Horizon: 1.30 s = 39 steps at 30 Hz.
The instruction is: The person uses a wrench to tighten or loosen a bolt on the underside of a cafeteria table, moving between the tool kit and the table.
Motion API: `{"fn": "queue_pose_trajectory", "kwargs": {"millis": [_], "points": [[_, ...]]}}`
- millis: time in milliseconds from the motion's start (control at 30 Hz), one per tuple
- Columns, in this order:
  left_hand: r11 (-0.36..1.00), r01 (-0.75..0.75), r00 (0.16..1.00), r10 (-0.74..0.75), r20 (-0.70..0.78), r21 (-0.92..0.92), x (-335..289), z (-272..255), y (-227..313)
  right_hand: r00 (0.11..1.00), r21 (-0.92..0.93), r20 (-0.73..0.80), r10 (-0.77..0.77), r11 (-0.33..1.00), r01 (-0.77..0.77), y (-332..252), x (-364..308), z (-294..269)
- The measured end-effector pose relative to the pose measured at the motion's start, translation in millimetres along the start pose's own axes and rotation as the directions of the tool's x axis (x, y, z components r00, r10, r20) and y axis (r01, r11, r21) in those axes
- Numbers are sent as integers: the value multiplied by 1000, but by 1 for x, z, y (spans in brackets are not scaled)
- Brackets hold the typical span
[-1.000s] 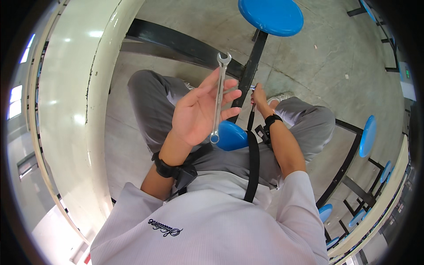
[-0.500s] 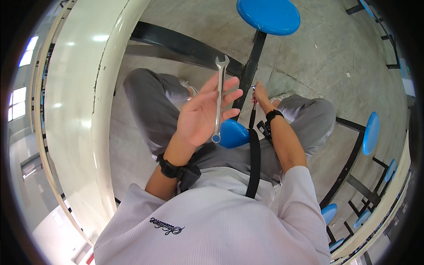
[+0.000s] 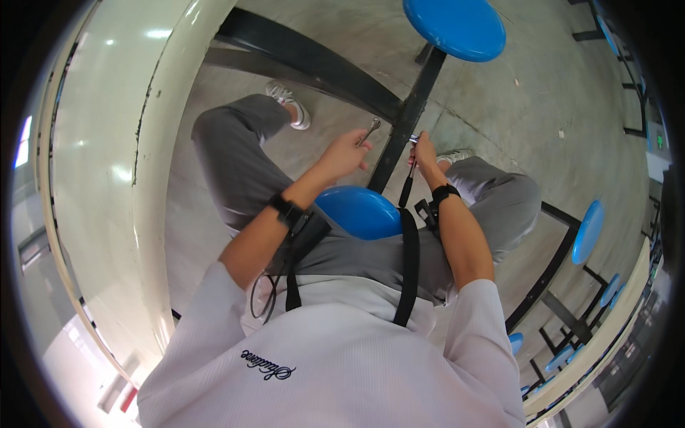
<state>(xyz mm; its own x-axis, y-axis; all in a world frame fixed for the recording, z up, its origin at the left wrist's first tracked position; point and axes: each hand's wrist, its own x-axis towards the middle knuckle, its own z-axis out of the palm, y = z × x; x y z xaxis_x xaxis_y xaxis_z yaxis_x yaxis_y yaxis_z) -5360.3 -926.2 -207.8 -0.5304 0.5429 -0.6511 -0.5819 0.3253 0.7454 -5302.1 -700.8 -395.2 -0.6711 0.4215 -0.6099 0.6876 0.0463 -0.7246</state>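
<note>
Well, left hand point(image 3: 348, 153): closed on a silver wrench point(image 3: 372, 128), with one end poking out past the fingers
Silver wrench: in the left hand's grip, its free end just beside the black bar point(image 3: 403, 135)
Right hand point(image 3: 424, 151): closed around the top of a silver and black tool point(image 3: 406, 192); its silver end is right by the bar's side, but I cannot tell if they touch
Black bar: slants up and away between the two hands
Black beam point(image 3: 307, 60): thick, up and left from the left hand, meeting the bar just past the wrench
Floor point(image 3: 492, 107): hard and grey under both hands, with thin lines and dark smudges past the right hand, and little pale bits farther right
Near blue seat point(image 3: 360, 212): shiny, below the left hand, on the body side
Far blue seat point(image 3: 457, 27): round, at the bar's end, well past both hands
Cream table point(image 3: 143, 178): big and shiny, well left of the left hand, with a dark, chippy line along it
White shoes point(image 3: 291, 105): one up and left from the left hand, one just right of the right hand
Room: more blue seats point(image 3: 589, 232) on black frames, well right of the right hand; a bright window point(image 3: 23, 143) far left of the left hand
</note>
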Motion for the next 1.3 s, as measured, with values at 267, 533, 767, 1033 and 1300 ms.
{"fn": "queue_pose_trajectory", "kwargs": {"millis": [267, 533, 767, 1033, 1300], "points": [[929, -140, 961, 211, -181, 343, 77, -26, -78, 959, 230, 62, 277, 931, -283, -26, -15, 8], [896, -282, 929, 344, -135, 343, 86, -9, -86, 951, 269, 68, 302, 912, -309, -29, -20, 6], [903, -163, 981, 190, -31, 397, 81, 3, -78, 962, 232, 48, 269, 934, -273, -17, -14, 1], [996, 87, 980, -81, 181, -22, 71, 3, -69, 960, 316, 3, 278, 911, -265, -24, -19, 8], [978, 153, 977, -127, 174, -145, 66, 15, -67, 957, 343, -58, 283, 906, -247, -28, -21, 16]]}}
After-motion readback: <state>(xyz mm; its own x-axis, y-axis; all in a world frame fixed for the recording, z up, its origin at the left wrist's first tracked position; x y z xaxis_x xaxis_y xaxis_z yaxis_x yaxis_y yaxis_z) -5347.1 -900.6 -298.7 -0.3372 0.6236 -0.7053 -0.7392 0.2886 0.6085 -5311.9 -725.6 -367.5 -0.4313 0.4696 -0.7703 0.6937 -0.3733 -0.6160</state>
